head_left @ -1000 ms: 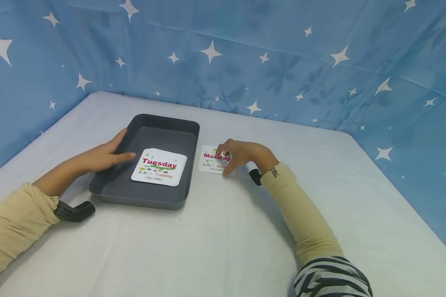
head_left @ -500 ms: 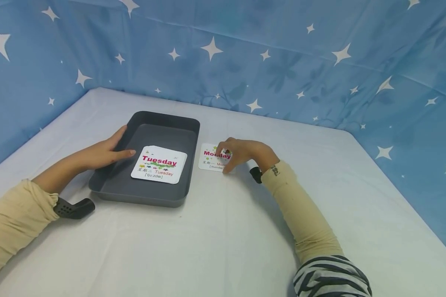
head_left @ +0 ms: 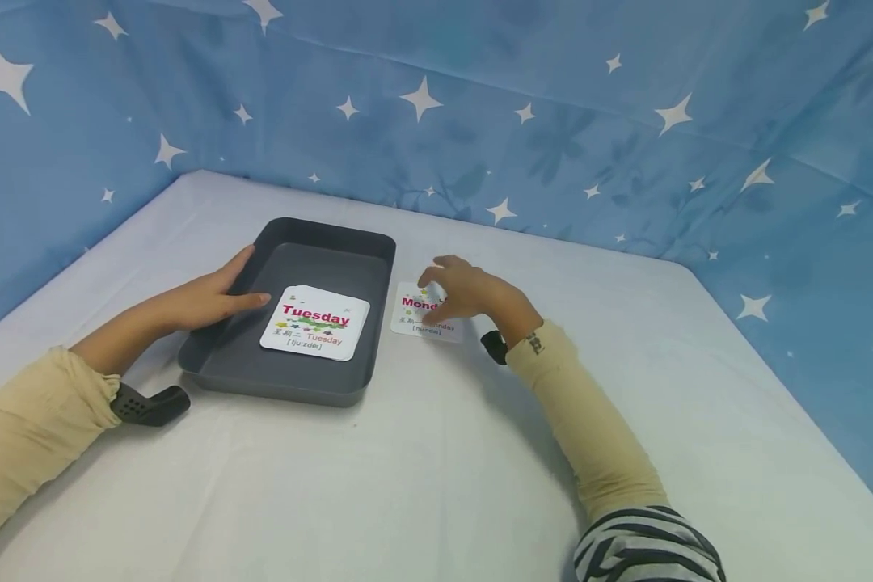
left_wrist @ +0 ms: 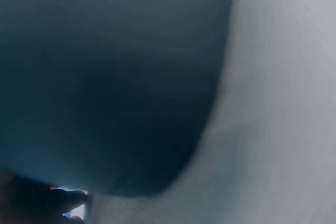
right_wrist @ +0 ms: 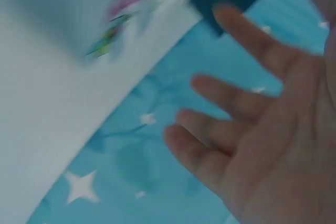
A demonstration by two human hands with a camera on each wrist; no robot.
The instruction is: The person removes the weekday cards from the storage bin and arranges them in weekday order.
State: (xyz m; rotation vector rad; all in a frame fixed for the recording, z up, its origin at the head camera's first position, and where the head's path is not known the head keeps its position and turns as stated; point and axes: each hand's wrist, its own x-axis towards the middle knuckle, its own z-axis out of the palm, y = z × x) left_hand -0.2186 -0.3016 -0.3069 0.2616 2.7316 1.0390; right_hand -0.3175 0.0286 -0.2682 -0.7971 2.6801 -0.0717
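In the head view, my left hand (head_left: 200,301) holds the left wall of a dark grey rectangular tray (head_left: 225,364), with the thumb over the rim. Inside lies a white "Tuesday" card (head_left: 314,323); its doubled edges suggest others beneath it. Just right of the tray, a white "Monday" card (head_left: 407,322) lies flat on the table. Over this card hovers my right hand (head_left: 469,293), fingers spread and partly hiding the print. The right wrist view shows the same right hand (right_wrist: 262,119) holding nothing, with the blurred card (right_wrist: 142,3) nearby.
A white cloth (head_left: 298,485) covers the table. Behind it hangs a blue curtain (head_left: 553,145) with white stars. Each wrist carries a black camera mount, the left mount (head_left: 149,404) near the tray's front left corner.
My right hand has lifted off the "Monday" card and its fingers have spread. The card seems to stay beside the tray. The left hand and tray keep their places; the head view shifts slightly.
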